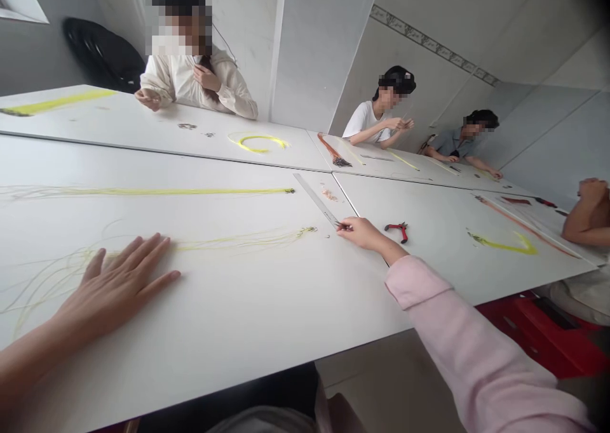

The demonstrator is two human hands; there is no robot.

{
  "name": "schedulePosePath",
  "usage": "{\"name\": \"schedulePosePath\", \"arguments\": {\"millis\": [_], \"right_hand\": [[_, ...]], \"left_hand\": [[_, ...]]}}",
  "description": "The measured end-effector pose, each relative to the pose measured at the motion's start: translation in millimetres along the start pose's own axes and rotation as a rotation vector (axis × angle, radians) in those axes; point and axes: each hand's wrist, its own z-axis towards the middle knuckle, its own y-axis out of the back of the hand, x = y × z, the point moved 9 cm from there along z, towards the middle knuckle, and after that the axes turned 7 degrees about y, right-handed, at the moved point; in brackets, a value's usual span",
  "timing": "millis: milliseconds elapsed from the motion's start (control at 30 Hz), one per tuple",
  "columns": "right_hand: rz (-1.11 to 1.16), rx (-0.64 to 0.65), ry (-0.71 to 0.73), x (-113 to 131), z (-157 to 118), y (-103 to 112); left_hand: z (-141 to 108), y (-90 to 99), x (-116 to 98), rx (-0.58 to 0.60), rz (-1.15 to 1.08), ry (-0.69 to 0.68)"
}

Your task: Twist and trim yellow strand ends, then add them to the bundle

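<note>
My left hand (pixel 126 271) lies flat on the table with its fingers spread, over a loose bundle of thin yellow strands (pixel 229 239). A small dark cluster (pixel 309 230) sits at the right end of that bundle. At the near end of a metal ruler (pixel 315 201), my right hand (pixel 363 233) is closed in a pinch; something small and dark shows at its fingertips, too small to name. Above the loose bundle runs a straighter, tighter bundle of yellow strands (pixel 190 192), also with a dark end.
Red-handled pliers (pixel 399 231) lie right of my right hand. Small copper-coloured bits (pixel 328 195) are beside the ruler. A curved yellow bundle (pixel 257 144) and an orange-brown bundle (pixel 333 150) lie farther back. Several people sit around the joined white tables (pixel 267 319).
</note>
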Motion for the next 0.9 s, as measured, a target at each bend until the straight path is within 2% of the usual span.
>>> {"name": "schedulePosePath", "arguments": {"millis": [133, 567, 733, 800, 900], "right_hand": [[0.062, 0.04, 0.044, 20, 14, -23], [-0.014, 0.072, 0.016, 19, 13, -29], [-0.115, 0.016, -0.047, 7, 6, -8], [-0.181, -0.01, -0.099, -11, 2, 8], [-0.305, -0.041, -0.232, -52, -10, 39]], "left_hand": [[-1, -7.1, 1, 0.088, 0.044, 0.029], [-1, -9.8, 2, 0.113, 0.08, 0.058], [0, -11.0, 2, 0.115, 0.088, 0.058], [0, -10.9, 1, 0.116, 0.09, 0.055], [0, -8.7, -1, 0.112, 0.072, 0.051]]}}
